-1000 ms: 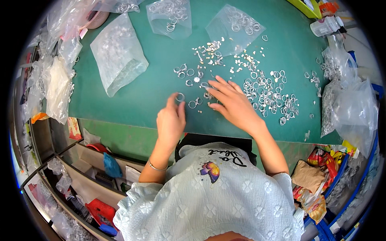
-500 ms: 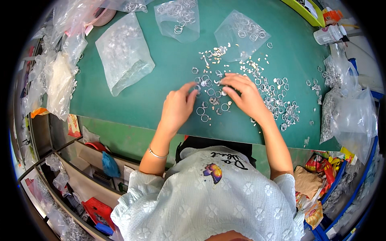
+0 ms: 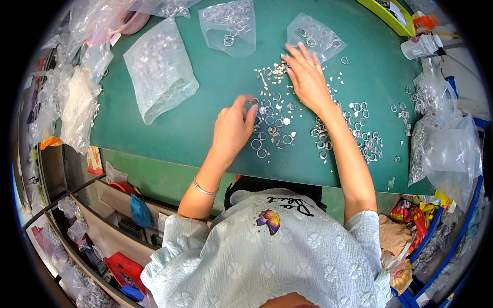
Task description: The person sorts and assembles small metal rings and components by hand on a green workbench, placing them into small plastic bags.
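My left hand [image 3: 233, 126] hovers at the left edge of a loose group of silver rings [image 3: 269, 119], thumb and index finger apart, the fingertips beside a ring. Nothing shows clearly between those fingers. Farther out, my right hand [image 3: 307, 82] reaches with spread fingers to the lower edge of a small clear bag of rings [image 3: 319, 37]. Its fingertips overlap that edge and look slightly blurred. Small pale and gold-coloured pieces [image 3: 277, 72] lie scattered left of the right hand. A bigger pile of rings [image 3: 365, 146] lies right of my right forearm, which hides part of it.
Another clear bag of rings [image 3: 231, 25] lies at the back, and a large frosted bag [image 3: 156, 72] to the left. A green tray [image 3: 387, 18] and a white bottle [image 3: 422, 46] stand at the back right. Filled plastic bags [image 3: 452, 149] crowd the right edge of the green table [image 3: 195, 138].
My right hand has moved away from the rings, up to the small bag. That bag has shifted back and looks more bunched. My left hand has barely moved.
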A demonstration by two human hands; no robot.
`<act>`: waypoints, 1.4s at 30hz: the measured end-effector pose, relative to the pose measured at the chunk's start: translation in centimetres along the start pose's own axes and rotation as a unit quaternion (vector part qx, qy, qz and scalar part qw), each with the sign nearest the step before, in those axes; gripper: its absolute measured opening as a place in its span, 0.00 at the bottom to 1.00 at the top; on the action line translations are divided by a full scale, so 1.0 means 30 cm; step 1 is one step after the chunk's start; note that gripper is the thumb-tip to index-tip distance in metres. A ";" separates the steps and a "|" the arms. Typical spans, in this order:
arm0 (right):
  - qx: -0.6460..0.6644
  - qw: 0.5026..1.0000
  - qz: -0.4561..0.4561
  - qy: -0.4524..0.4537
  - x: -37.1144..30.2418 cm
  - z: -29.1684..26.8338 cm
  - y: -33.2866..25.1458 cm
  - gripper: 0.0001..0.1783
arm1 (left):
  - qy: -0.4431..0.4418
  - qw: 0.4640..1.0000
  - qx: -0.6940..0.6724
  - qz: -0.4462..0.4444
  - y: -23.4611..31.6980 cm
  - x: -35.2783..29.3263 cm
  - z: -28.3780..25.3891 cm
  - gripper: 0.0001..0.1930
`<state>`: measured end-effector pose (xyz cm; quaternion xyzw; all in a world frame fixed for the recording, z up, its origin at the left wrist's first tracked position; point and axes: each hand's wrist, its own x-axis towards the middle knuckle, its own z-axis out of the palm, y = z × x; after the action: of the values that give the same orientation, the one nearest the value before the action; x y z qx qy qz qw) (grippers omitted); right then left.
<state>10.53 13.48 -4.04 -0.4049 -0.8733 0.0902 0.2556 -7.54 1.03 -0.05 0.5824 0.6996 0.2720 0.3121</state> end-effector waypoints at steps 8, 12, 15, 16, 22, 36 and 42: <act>0.101 0.993 0.059 -0.016 -0.042 -0.119 -0.021 0.12 | -0.009 0.999 -0.029 0.020 -0.009 -0.026 0.015 0.10; 0.138 0.988 0.061 0.027 -0.024 -0.087 0.025 0.11 | 0.016 0.999 -0.025 0.043 0.005 0.009 0.023 0.09; 0.025 1.000 0.008 0.008 -0.019 -0.066 0.032 0.11 | 0.029 0.997 0.028 0.067 0.033 0.077 0.008 0.10; 0.021 1.000 0.006 0.009 -0.020 -0.058 0.031 0.11 | 0.038 0.996 0.040 0.071 0.027 0.108 0.016 0.11; 0.066 0.996 0.037 0.040 -0.005 -0.033 0.007 0.13 | 0.066 0.988 0.110 0.091 -0.016 0.254 0.083 0.12; -0.023 0.999 -0.021 0.019 -0.003 -0.015 0.021 0.09 | -0.089 0.905 -0.403 -0.107 -0.043 0.209 -0.026 0.09; 0.079 0.997 0.009 0.017 -0.056 -0.105 -0.068 0.07 | -0.143 0.910 -0.362 -0.144 -0.057 0.137 -0.046 0.09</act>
<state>11.73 10.73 -1.25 -0.3924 -0.8554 0.1544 0.3009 -10.20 4.77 -0.91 0.3550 0.5771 0.3722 0.6343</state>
